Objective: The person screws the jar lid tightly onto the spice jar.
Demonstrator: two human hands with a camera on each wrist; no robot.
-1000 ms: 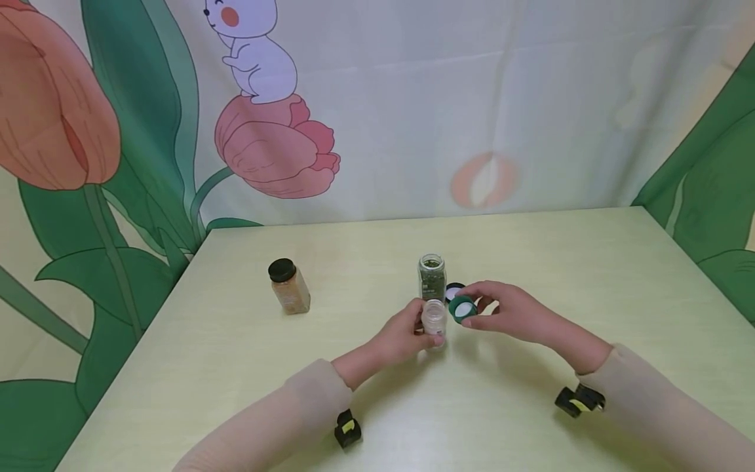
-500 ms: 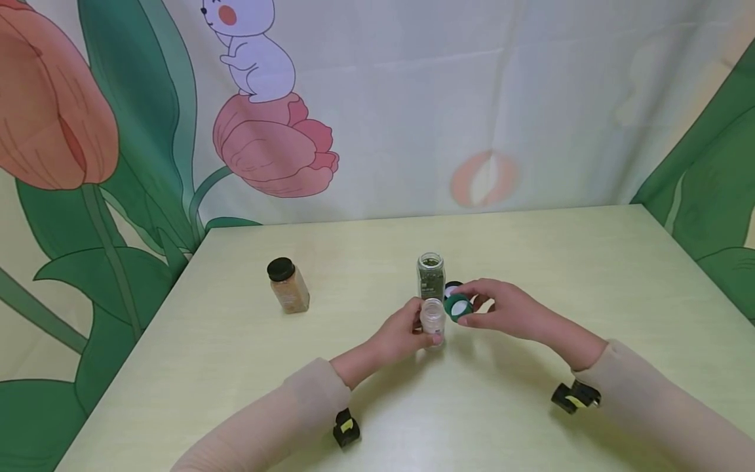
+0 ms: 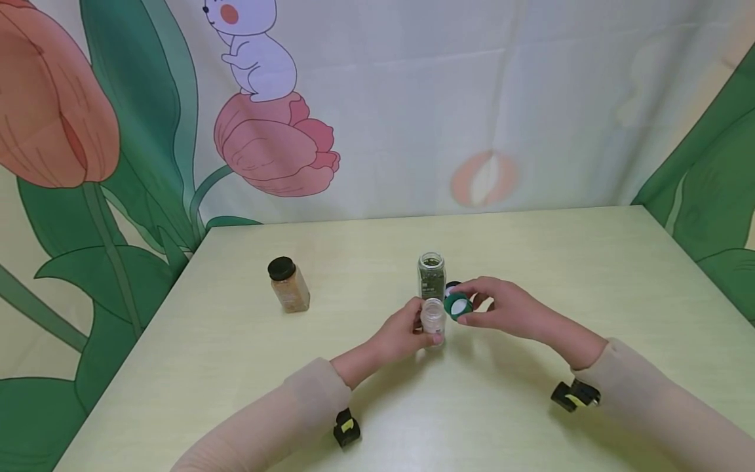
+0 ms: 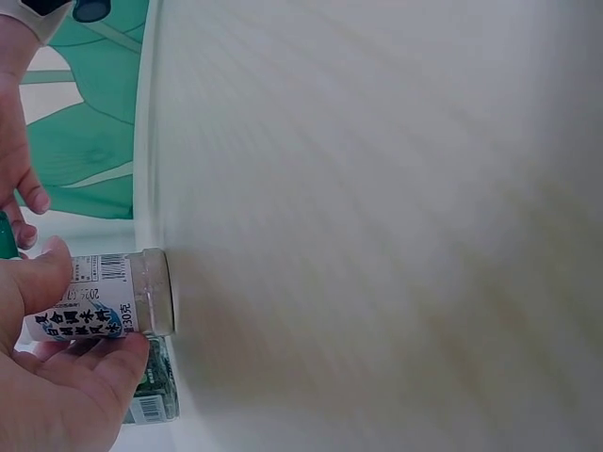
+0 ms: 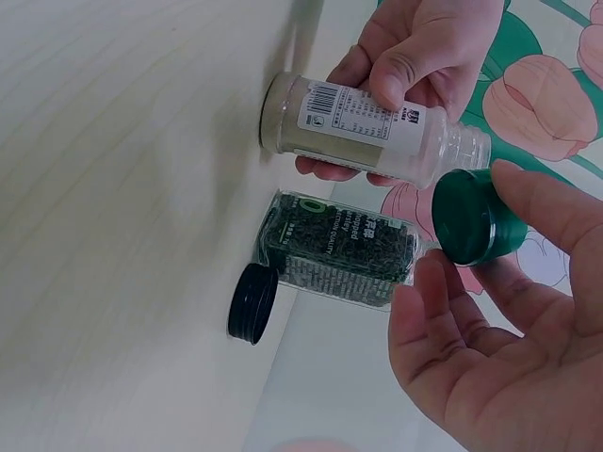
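Observation:
My left hand (image 3: 396, 336) grips a clear spice jar (image 5: 353, 127) around its white label. The jar is uncapped and upright, partly filled with pale powder. Just right of its mouth, my right hand (image 3: 508, 311) pinches a green cap (image 5: 479, 218) between thumb and fingers, tilted so its white inside (image 3: 459, 307) faces the head camera. Behind the held jar stands an open glass jar of dried green herbs (image 3: 432, 275). Beside that jar a black lid (image 5: 252, 303) lies on the table, mostly hidden by my right hand and the green cap in the head view.
A tan spice jar (image 3: 290, 286) with a black lid stands at the left of the pale table (image 3: 366, 262). A printed curtain (image 3: 401, 118) hangs along the table's back edge. Small black-and-yellow devices (image 3: 347, 429) sit under both sleeves.
My right hand has brought the green cap slightly left, closer to the mouth of the held jar. Over the last half second almost nothing moves, and my left hand stays in place.

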